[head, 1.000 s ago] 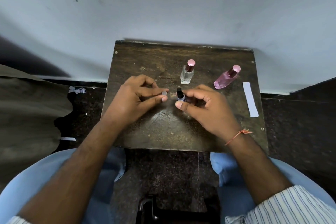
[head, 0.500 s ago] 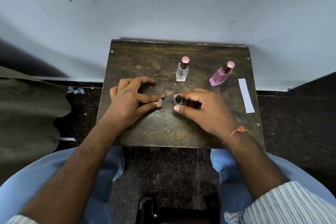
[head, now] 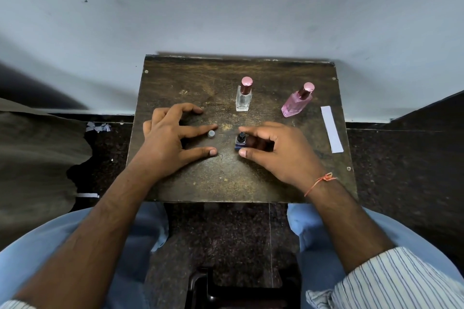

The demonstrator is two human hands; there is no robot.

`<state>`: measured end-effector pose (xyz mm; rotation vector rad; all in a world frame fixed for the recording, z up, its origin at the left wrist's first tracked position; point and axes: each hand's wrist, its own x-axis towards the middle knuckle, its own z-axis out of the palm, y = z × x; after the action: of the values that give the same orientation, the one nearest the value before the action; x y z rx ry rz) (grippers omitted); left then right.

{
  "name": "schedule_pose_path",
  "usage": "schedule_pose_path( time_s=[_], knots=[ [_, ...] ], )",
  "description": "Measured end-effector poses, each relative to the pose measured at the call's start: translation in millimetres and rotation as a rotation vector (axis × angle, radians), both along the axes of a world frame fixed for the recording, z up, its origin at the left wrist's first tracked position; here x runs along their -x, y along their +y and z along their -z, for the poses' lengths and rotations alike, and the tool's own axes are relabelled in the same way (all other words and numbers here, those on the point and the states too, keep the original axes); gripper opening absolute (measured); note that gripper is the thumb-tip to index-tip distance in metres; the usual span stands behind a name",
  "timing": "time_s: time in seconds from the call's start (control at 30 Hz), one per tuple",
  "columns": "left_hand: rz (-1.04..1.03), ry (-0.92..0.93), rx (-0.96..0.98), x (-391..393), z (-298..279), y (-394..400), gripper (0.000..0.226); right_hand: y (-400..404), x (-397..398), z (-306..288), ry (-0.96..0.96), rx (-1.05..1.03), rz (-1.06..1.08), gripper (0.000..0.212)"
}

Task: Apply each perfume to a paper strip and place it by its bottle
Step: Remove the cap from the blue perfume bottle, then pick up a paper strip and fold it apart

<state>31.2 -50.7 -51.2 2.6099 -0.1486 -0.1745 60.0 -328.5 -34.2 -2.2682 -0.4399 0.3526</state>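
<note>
A small dark blue perfume bottle (head: 241,140) stands uncapped near the middle of the dark wooden table (head: 251,183). My right hand (head: 278,150) holds it between curled index finger and thumb. Its small grey cap (head: 211,134) lies on the table at the tip of my left index finger. My left hand (head: 173,140) rests there with fingers spread and the thumb apart from the cap. A clear bottle with a pink cap (head: 243,96) stands behind. A pink bottle (head: 296,103) stands at the back right, with a white paper strip (head: 331,129) lying to its right.
The table's far edge meets a pale wall. Paper scraps (head: 98,127) and a loose strip (head: 88,195) lie on the dark floor to the left, beside a grey cloth (head: 37,158). A dark stool (head: 200,283) sits between my knees.
Both hands came down to the table. My left thumb has opened away from the cap, which now lies on the surface. The dark bottle now stands on the table in my right hand.
</note>
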Motion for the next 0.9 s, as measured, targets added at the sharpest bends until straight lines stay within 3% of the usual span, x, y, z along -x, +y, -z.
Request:
schedule_pose_path(
  time_s=[0.1, 0.4, 0.63, 0.73, 0.83, 0.9],
  knots=[
    [-0.01, -0.019, 0.029, -3.5, -3.4, -1.8, 0.053, -10.6, -2.6, -4.1, 0.011, 0.023, 0.027, 0.047],
    [-0.038, -0.005, 0.065, -11.0, -1.7, -6.9, 0.042, -51.3, -14.5, -10.3, 0.066, -0.004, 0.154, 0.04],
    [-0.031, -0.007, 0.048, -11.5, -2.5, -6.8, 0.053, -96.8, -25.6, -26.5, 0.021, 0.18, 0.395, 0.017],
    [-0.027, -0.023, 0.059, -12.4, -4.0, -7.9, 0.055, -115.9, -29.6, -26.4, -0.015, 0.248, 0.558, 0.032],
    [-0.035, -0.074, 0.082, -12.6, -3.8, -8.6, 0.052, -126.8, -31.7, -19.9, 0.089, 0.341, 0.586, 0.053],
    [-0.047, -0.103, 0.102, -13.5, -3.1, -7.9, 0.052, -129.7, -32.1, -17.4, 0.151, 0.356, 0.587, 0.053]
  ],
)
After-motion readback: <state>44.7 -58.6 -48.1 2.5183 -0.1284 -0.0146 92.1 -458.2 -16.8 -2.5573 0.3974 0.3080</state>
